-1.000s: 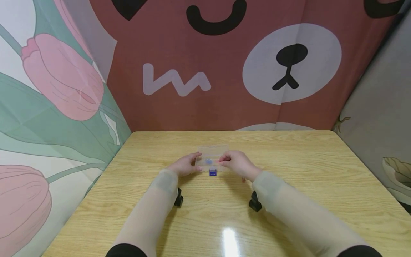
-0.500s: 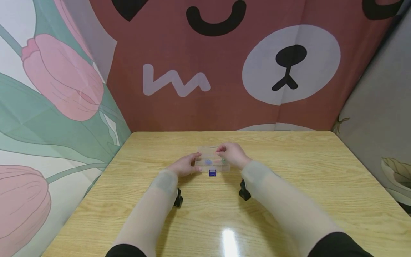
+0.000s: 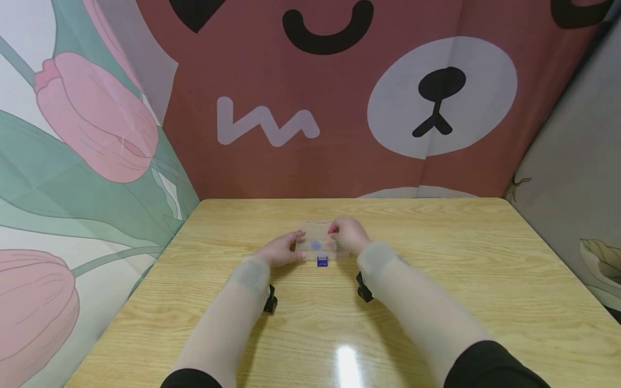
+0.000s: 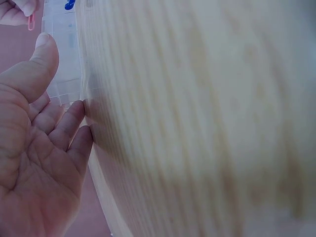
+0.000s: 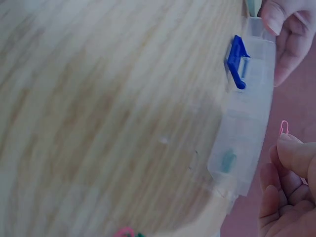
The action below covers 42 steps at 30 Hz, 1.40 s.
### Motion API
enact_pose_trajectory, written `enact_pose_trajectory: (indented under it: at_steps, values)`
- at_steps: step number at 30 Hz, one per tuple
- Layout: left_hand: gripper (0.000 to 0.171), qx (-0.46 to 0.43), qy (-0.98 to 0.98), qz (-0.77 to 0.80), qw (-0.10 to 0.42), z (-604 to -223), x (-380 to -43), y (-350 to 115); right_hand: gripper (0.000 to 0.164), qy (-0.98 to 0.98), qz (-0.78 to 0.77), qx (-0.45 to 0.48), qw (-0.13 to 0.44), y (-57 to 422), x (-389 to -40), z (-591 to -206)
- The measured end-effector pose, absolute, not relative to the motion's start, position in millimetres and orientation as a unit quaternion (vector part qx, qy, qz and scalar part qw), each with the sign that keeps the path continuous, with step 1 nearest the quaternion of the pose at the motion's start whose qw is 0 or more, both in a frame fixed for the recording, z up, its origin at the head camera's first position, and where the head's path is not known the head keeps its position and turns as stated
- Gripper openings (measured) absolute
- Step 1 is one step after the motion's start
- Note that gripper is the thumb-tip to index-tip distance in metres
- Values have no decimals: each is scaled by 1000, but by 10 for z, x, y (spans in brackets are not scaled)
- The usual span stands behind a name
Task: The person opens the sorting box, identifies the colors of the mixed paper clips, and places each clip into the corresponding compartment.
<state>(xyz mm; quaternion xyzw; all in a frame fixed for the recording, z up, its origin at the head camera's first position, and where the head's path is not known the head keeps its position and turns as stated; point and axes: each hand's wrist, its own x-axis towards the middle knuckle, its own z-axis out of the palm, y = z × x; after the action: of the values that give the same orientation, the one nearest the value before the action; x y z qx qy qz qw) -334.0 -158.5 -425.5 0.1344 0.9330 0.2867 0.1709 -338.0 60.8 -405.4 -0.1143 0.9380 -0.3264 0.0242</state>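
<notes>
A clear plastic compartment box (image 3: 310,255) with a blue latch (image 3: 322,262) on its front lies on the table. My left hand (image 3: 278,249) holds the box's left end, thumb at one side and fingers at the other. Above the right back part of the box, my right hand (image 3: 351,235) pinches a pink paper clip (image 5: 284,127) between thumb and forefinger. Blue contents (image 3: 316,244) show in a middle compartment. In the right wrist view, a blurred green item (image 5: 228,161) shows through the box wall near its right end.
Pink and green small loops (image 5: 126,232) lie on the wooden table (image 3: 310,318) near the lower edge of the right wrist view. A brown cloth (image 3: 271,172) with a cartoon face hangs behind the table, and a tulip-printed one (image 3: 102,118) hangs at the left.
My right hand has moved from the box's right front to over its back part, then slightly right and down. My left hand and the box have stayed in place.
</notes>
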Motion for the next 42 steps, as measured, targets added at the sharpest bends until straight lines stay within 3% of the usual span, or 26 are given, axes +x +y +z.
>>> enact_pose_trajectory:
  at_steps: [20, 42]
  values:
    - [70, 139, 934, 281, 169, -4257, -3347, -1547, 15, 938, -325, -116, 34, 661, -3340, -4108]
    - [70, 141, 935, 282, 164, -4277, -3316, -1594, 15, 931, -342, -122, 49, 1206, -3117, -4081]
